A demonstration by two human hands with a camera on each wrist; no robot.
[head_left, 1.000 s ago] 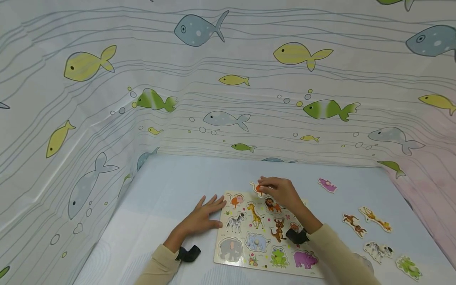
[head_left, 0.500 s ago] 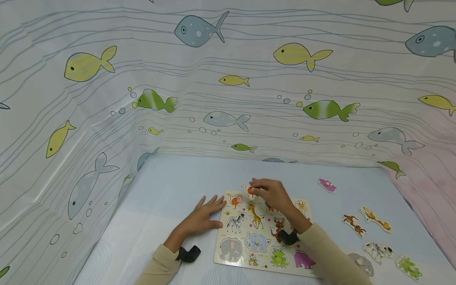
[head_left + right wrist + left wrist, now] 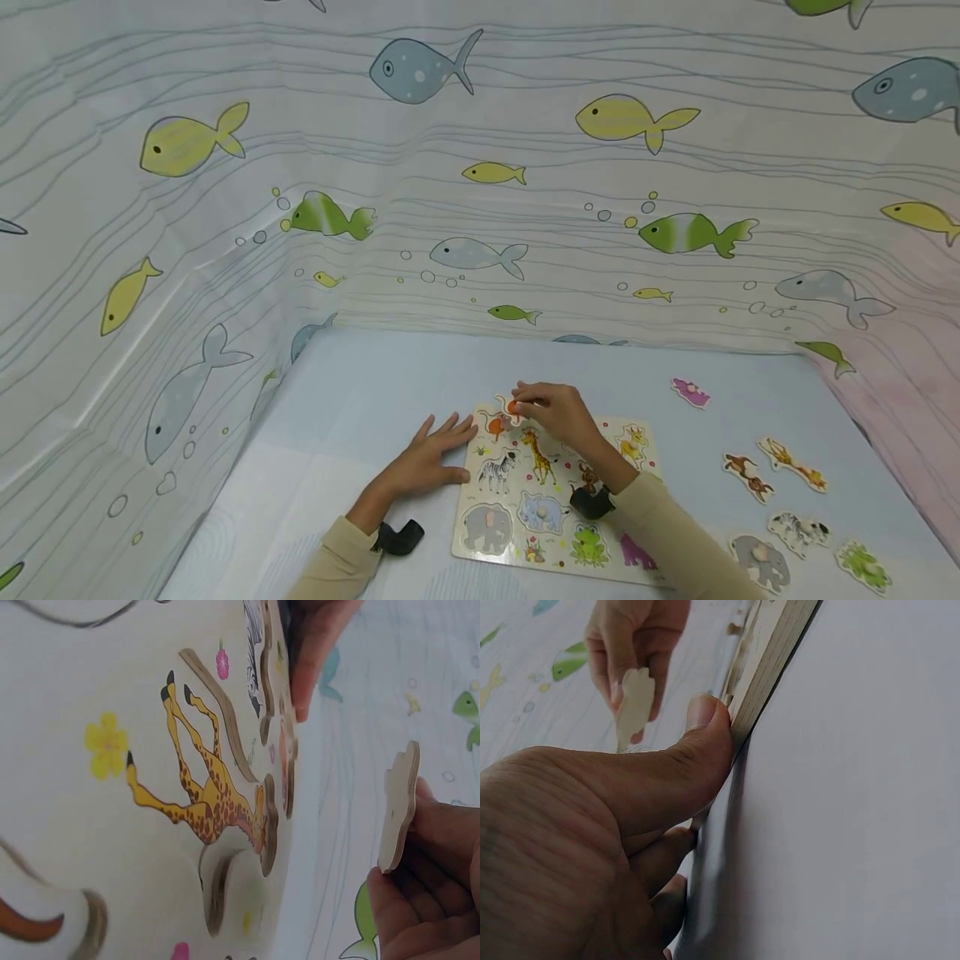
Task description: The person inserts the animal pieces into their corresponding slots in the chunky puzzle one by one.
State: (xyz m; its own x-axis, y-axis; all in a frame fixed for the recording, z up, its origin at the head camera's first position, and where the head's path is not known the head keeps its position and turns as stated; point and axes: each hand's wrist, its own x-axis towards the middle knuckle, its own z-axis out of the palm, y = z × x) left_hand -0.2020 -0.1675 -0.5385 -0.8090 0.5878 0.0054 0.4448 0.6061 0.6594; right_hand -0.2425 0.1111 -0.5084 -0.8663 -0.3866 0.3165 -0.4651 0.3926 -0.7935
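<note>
puzzle board (image 3: 480,496) on table (image 3: 390,367), loose pieces (image 3: 798,533) to its right

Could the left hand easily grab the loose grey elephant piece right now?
Probably not easily: the left hand is across the puzzle board from the elephant piece, and the right sleeve lies between.

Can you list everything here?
Table: one, pale blue, across the bottom
Fish sheet: one, white, around the table
Puzzle board: one, cream, on the table
Blue animal piece: one, blue, in the board
Monkey piece: one, orange, near the board's far left corner
Loose pieces: six, purple hippo, brown animal, yellow giraffe, striped zebra, grey elephant, green frog, right of board
Sleeves: two, beige, on the arms
Wrist cameras: two, black, on the wrists
Left hand: one, at the board's left edge
Right hand: one, holding the monkey piece
</note>
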